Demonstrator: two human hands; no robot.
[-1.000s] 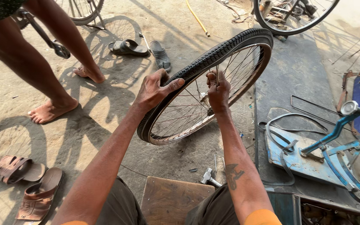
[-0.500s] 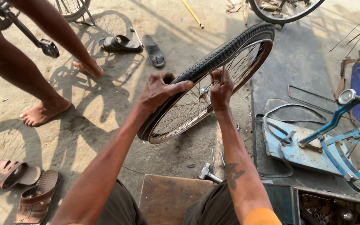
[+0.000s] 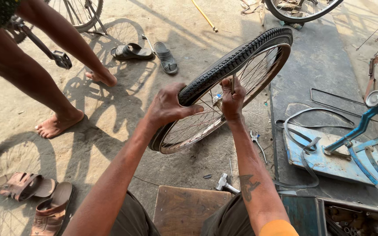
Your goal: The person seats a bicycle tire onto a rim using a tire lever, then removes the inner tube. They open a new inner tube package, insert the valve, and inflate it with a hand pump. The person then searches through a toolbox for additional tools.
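Note:
A bicycle wheel [image 3: 246, 54] with a black knobbly tyre and silver spokes stands tilted on the ground in front of me. My left hand [image 3: 168, 106] grips the tyre at its near left side, fingers wrapped over the tread. My right hand [image 3: 232, 98] is closed around a thin metal tool [image 3: 233, 83] that pokes up at the rim, just inside the tyre.
Another person's bare legs [image 3: 60, 124] stand at the left beside a bicycle pedal [image 3: 61, 59]. Sandals lie at far centre [image 3: 166, 56] and near left [image 3: 49, 209]. A blue bicycle frame [image 3: 364, 126], pliers [image 3: 257, 140], a hammer [image 3: 224, 182] and a wooden stool [image 3: 184, 209] are close by.
My left hand has slid a little along the tyre and closed over the tread. The other person's feet have shifted left. The wheel stays in place.

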